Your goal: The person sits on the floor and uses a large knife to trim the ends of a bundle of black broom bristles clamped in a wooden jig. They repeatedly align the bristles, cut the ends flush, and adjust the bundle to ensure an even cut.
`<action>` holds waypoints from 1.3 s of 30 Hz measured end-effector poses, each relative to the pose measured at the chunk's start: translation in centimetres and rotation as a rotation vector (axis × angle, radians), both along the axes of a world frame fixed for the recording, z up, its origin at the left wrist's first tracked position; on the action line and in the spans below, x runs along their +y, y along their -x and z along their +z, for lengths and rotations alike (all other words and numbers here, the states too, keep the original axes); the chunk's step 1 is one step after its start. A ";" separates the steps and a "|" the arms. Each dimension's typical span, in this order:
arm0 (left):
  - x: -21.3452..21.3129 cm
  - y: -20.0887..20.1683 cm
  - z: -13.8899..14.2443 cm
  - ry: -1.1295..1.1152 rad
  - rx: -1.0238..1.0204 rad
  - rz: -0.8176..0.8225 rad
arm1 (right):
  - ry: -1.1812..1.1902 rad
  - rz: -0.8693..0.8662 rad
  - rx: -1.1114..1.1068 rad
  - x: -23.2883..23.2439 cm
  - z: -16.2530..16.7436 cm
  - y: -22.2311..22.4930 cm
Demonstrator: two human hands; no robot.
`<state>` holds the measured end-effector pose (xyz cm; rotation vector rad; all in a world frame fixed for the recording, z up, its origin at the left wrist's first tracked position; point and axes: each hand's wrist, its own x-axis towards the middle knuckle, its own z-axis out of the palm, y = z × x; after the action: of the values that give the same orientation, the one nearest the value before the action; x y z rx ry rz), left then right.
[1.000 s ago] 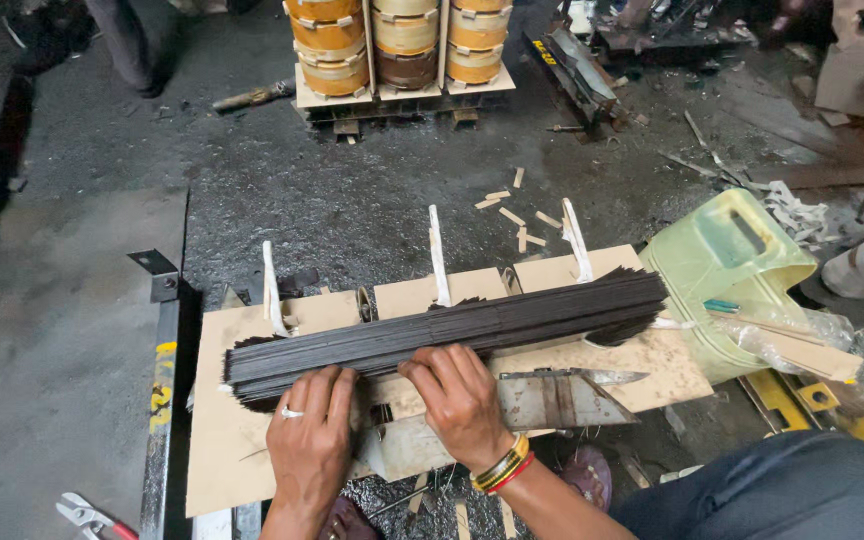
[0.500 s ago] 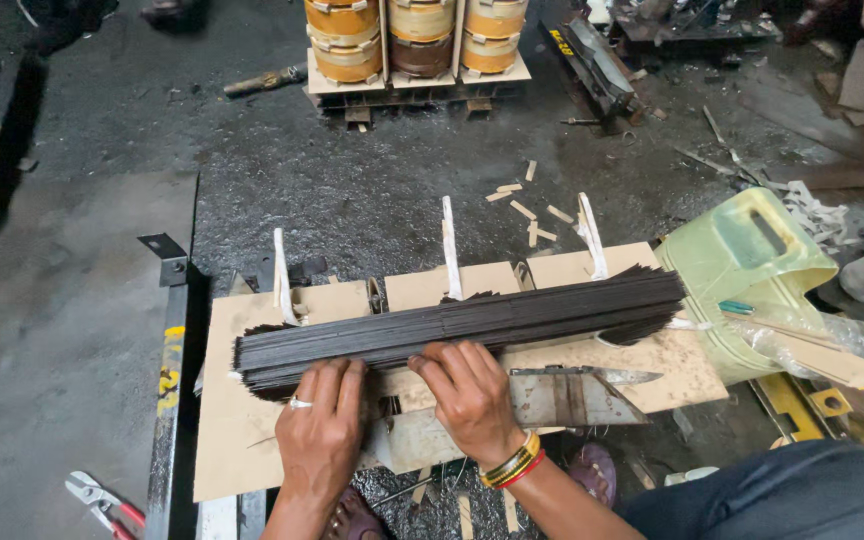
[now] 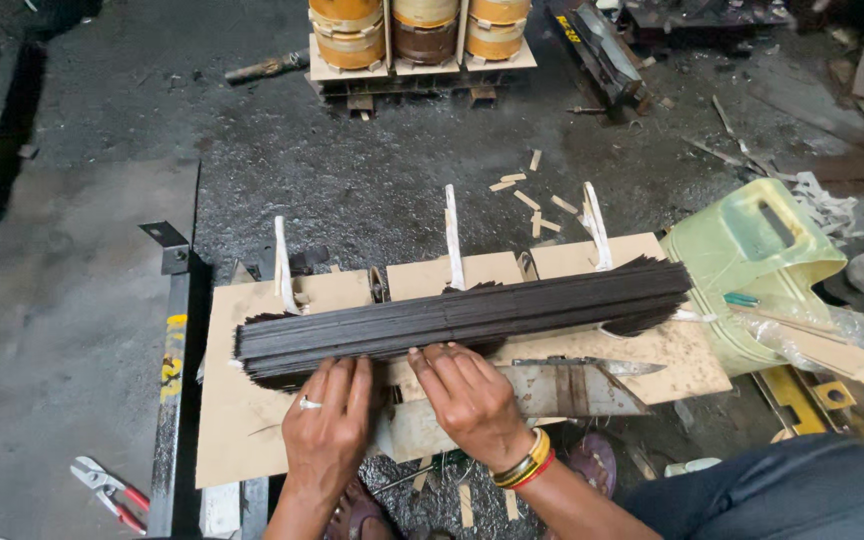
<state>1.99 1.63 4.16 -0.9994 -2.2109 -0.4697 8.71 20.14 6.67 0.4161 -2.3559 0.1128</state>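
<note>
A long stack of thin dark metal strips (image 3: 472,312) lies across brown boards (image 3: 242,430), with three white straps (image 3: 453,235) standing up behind it. My left hand (image 3: 330,425), a ring on one finger, rests flat with fingertips against the stack's near edge. My right hand (image 3: 472,400), bangles on the wrist, presses its fingertips on the same edge just to the right. Neither hand grips anything. A grey metal plate (image 3: 572,388) lies under the right side.
A pale green plastic can (image 3: 752,260) sits to the right. Three orange-wound coils (image 3: 420,25) stand on a pallet at the back. Red-handled cutters (image 3: 107,490) lie on the floor at lower left, beside a black steel frame (image 3: 174,350). Wood chips (image 3: 532,195) are scattered behind.
Both hands stay on the stack's near edge. The view has shifted slightly, so everything sits a little lower in frame.
</note>
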 end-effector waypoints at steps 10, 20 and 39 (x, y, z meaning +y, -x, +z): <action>0.6 -3.7 2.3 -0.074 -0.233 -0.092 | 0.198 -0.012 -0.314 10.3 2.1 -5.6; 4.5 -5.7 0.5 0.179 -0.533 -0.219 | 0.150 -0.164 -0.541 15.5 -0.1 -10.0; 5.4 -3.5 0.6 0.128 -0.913 -0.258 | 0.152 -0.447 -0.641 24.9 1.8 -14.9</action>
<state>5.48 7.00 4.78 -1.3171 -2.9339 -1.0791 23.58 45.04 8.48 -0.2732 -2.9755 0.2386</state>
